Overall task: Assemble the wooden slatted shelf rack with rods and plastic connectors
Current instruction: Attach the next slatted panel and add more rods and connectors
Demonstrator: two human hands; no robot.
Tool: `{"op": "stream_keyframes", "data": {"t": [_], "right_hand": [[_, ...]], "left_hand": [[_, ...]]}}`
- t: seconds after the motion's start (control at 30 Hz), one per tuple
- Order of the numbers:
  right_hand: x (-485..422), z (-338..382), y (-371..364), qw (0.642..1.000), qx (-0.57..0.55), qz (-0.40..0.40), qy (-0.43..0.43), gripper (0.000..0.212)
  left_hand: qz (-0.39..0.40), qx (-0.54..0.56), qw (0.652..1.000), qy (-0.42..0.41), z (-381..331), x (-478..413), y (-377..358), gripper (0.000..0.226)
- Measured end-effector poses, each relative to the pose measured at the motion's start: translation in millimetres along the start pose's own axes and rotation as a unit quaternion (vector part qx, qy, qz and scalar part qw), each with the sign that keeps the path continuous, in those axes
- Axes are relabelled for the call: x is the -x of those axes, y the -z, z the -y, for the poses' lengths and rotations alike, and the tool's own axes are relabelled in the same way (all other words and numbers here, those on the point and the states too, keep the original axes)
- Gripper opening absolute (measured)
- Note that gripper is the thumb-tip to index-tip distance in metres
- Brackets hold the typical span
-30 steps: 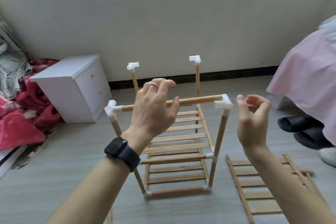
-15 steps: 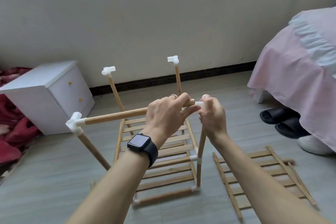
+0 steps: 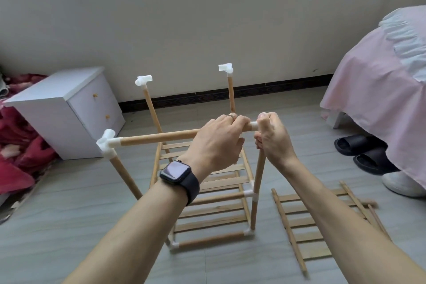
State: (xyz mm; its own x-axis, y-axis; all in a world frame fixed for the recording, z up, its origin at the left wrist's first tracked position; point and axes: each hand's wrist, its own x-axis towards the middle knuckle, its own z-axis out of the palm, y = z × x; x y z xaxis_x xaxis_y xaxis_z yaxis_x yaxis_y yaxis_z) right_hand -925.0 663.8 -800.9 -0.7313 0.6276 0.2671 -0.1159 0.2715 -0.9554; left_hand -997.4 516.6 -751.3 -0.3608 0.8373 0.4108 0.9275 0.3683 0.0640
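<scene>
A grey wood-grain floor [image 3: 69, 226] carried everything. The half-built shelf rack [image 3: 211, 239] stood on it in the middle, its lowest white connectors touching the boards. Just to its right a loose slatted panel [image 3: 306, 235] lay flat, with a single rod [image 3: 378, 221] along its far right edge. A white two-drawer cabinet [image 3: 57, 122] stood far left near the wall, red bedding [image 3: 20, 150] heaped beside it. At the far right sat black slippers [image 3: 366, 154] and a white shoe [image 3: 401, 183], partly under a pink bed cover [image 3: 373, 90].

Left hand [image 3: 216, 145] grips the top rod [image 3: 159, 139]; just beside its fingers [image 3: 239, 122], the right hand [image 3: 273, 140] grips the corner connector [image 3: 253, 126].
</scene>
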Motion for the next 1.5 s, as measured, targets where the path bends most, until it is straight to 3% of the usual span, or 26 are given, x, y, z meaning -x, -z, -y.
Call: {"op": "stream_keyframes", "data": {"t": [0.1, 0.2, 0.3, 0.33, 0.4, 0.47, 0.6, 0.9, 1.2, 1.5], "right_hand": [[0, -1, 3, 1.0, -0.021, 0.009, 0.001, 0.029], [-1, 1, 1, 0.999, -0.039, 0.012, -0.013, 0.035], [1, 2, -4, 0.999, -0.021, -0.003, -0.025, 0.038], [1, 2, -5, 0.999, -0.02, -0.007, -0.03, 0.038], [1, 5, -7, 0.999, -0.028, -0.011, -0.045, 0.034], [-1, 8, -6, 0.998, -0.031, -0.016, -0.058, 0.028], [-4, 14, -8, 0.997, -0.018, -0.025, -0.073, 0.024], [-8, 18, -13, 0.995, 0.003, -0.033, -0.094, 0.025], [-8, 15, -13, 0.995, -0.005, -0.044, -0.094, 0.025], [-3, 20, -21, 0.989, -0.002, -0.094, -0.114, 0.025]], "left_hand": [[-0.033, 0.091, 0.992, 0.079, 30, 24, 31, 0.038], [-0.106, 0.003, 0.973, 0.205, 78, 61, 60, 0.035], [-0.137, -0.059, 0.929, 0.338, 113, 97, 69, 0.037], [-0.148, -0.021, 0.91, 0.386, 119, 106, 66, 0.037], [-0.182, 0.168, 0.85, 0.464, 123, 112, 59, 0.038], [-0.232, 0.332, 0.783, 0.472, 124, 112, 54, 0.034], [-0.265, 0.429, 0.744, 0.439, 127, 118, 49, 0.021], [-0.323, 0.386, 0.722, 0.474, 122, 109, 32, 0.013], [-0.272, 0.405, 0.771, 0.409, 126, 119, 28, 0.031], [-0.299, 0.412, 0.751, 0.42, 122, 118, 28, 0.029]]}}
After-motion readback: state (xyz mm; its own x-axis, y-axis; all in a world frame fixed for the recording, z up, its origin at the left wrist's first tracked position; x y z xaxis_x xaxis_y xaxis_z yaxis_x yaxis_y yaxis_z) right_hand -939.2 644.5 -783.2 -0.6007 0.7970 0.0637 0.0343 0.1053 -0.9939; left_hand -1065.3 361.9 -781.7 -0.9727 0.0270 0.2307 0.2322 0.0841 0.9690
